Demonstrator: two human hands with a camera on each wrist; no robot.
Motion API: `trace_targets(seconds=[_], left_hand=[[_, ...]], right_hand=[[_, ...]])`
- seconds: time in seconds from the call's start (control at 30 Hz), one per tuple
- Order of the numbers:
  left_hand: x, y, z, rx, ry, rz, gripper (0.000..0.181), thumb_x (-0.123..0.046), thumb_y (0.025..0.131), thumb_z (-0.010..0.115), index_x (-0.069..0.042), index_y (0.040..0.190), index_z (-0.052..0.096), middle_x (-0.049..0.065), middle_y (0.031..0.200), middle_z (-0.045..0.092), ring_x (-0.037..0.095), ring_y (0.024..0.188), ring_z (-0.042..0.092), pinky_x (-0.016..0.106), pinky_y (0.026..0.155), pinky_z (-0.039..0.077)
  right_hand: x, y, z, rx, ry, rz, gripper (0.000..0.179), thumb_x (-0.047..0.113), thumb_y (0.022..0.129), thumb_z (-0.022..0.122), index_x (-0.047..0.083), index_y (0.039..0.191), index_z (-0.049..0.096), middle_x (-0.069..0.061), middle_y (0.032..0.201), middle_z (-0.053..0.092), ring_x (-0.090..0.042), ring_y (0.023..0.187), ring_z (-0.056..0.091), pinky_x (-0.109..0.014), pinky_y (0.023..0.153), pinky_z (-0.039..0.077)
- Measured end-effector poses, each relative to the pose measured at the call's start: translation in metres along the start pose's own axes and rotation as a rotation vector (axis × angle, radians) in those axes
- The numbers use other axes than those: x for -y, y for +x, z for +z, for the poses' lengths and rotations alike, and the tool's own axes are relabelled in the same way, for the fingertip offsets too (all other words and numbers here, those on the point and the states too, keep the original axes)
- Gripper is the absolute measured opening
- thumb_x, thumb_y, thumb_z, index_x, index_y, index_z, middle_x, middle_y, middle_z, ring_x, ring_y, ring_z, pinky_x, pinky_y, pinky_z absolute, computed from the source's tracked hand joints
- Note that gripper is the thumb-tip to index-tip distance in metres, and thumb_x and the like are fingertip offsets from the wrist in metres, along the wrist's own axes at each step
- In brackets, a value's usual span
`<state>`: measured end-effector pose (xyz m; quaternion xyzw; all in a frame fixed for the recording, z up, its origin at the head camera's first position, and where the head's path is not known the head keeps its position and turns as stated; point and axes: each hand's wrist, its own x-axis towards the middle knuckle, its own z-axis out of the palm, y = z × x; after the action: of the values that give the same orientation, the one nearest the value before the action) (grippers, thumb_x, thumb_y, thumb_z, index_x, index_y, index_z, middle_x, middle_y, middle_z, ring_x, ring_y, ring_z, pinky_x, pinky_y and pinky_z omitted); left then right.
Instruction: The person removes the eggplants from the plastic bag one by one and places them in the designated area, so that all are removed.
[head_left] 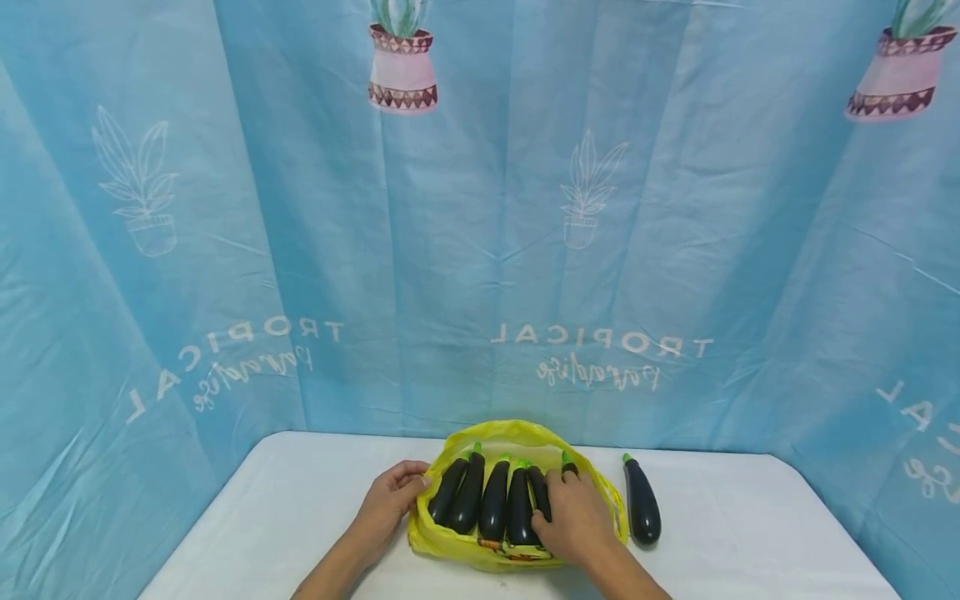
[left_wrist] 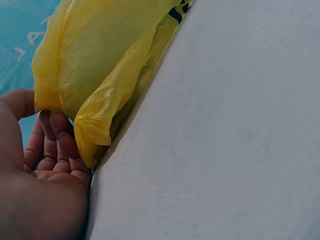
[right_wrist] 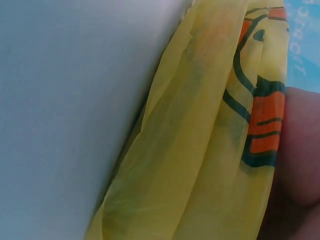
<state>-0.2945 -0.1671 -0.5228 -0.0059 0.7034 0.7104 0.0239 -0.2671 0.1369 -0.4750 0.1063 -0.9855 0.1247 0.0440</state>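
A yellow plastic bag (head_left: 517, 560) lies with its mouth spread wide, several dark eggplants (head_left: 495, 504) side by side in it, their green stems pointing away from me. My left hand (head_left: 395, 500) pinches the bag's left rim; in the left wrist view the thumb and fingertips meet at the yellow film (left_wrist: 95, 65). Inside the bag's right part, my right hand (head_left: 581, 517) grips an eggplant (head_left: 570, 468), whose stem end shows beyond the fingers; the rest is hidden. In the right wrist view the bag's printed side (right_wrist: 200, 130) covers most of that hand.
One more eggplant (head_left: 643, 504) lies outside the bag, just to its right, on the white table (head_left: 750, 533). Blue printed curtains (head_left: 450, 250) hang behind the table and at both sides.
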Motion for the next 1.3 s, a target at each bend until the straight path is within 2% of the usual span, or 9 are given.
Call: trace_targets(seconds=[0.17, 0.33, 0.63, 0.77, 0.97, 1.3], left_hand=[[-0.0008, 0.0008, -0.0003, 0.009, 0.01, 0.002, 0.037, -0.02, 0.1, 0.071, 0.003, 0.128, 0.064, 0.009, 0.111, 0.073, 0.018, 0.097, 0.065, 0.025, 0.079, 0.055], [-0.0012, 0.0013, -0.0003, 0.012, 0.016, -0.003, 0.038, -0.022, 0.099, 0.072, 0.002, 0.128, 0.065, 0.009, 0.114, 0.073, 0.019, 0.099, 0.065, 0.025, 0.081, 0.055], [-0.0027, 0.0007, 0.0012, 0.0, 0.029, -0.004, 0.037, -0.022, 0.099, 0.072, 0.001, 0.127, 0.066, 0.009, 0.113, 0.073, 0.02, 0.098, 0.065, 0.025, 0.08, 0.055], [-0.0034, -0.0002, 0.0009, 0.004, 0.032, -0.008, 0.037, -0.021, 0.099, 0.072, 0.002, 0.127, 0.065, 0.009, 0.111, 0.073, 0.019, 0.097, 0.065, 0.025, 0.08, 0.055], [-0.0046, -0.003, 0.0009, 0.007, 0.038, -0.004, 0.036, -0.021, 0.1, 0.071, 0.003, 0.126, 0.065, 0.009, 0.111, 0.073, 0.018, 0.095, 0.065, 0.025, 0.078, 0.055], [-0.0033, -0.0019, 0.0003, 0.011, 0.032, -0.004, 0.035, -0.021, 0.1, 0.07, 0.002, 0.126, 0.065, 0.009, 0.111, 0.073, 0.017, 0.095, 0.065, 0.025, 0.078, 0.055]], right_hand=[[-0.0005, 0.0007, 0.0012, 0.003, -0.017, -0.001, 0.056, 0.039, 0.09, 0.08, 0.001, 0.129, 0.065, -0.015, 0.109, 0.069, -0.036, 0.102, 0.063, -0.053, 0.092, 0.051], [-0.0008, 0.0018, 0.0033, -0.018, -0.022, 0.011, 0.059, 0.04, 0.088, 0.081, 0.001, 0.129, 0.066, -0.015, 0.107, 0.069, -0.035, 0.1, 0.063, -0.052, 0.09, 0.052], [-0.0021, 0.0029, 0.0026, -0.076, 0.063, 0.073, 0.063, 0.036, 0.083, 0.084, 0.0, 0.13, 0.065, -0.016, 0.11, 0.068, -0.033, 0.099, 0.067, -0.051, 0.085, 0.057], [-0.0008, 0.0019, 0.0015, -0.091, 0.086, 0.077, 0.058, 0.034, 0.083, 0.081, 0.002, 0.128, 0.065, -0.013, 0.108, 0.067, -0.029, 0.093, 0.067, -0.049, 0.081, 0.057], [0.0027, -0.0008, -0.0005, -0.112, 0.122, 0.081, 0.052, 0.032, 0.084, 0.078, 0.006, 0.127, 0.066, -0.01, 0.109, 0.067, -0.027, 0.094, 0.066, -0.048, 0.082, 0.057], [0.0062, -0.0046, -0.0049, -0.111, 0.195, 0.089, 0.051, 0.029, 0.085, 0.077, 0.008, 0.13, 0.065, -0.009, 0.115, 0.065, -0.023, 0.091, 0.065, -0.047, 0.079, 0.057]])
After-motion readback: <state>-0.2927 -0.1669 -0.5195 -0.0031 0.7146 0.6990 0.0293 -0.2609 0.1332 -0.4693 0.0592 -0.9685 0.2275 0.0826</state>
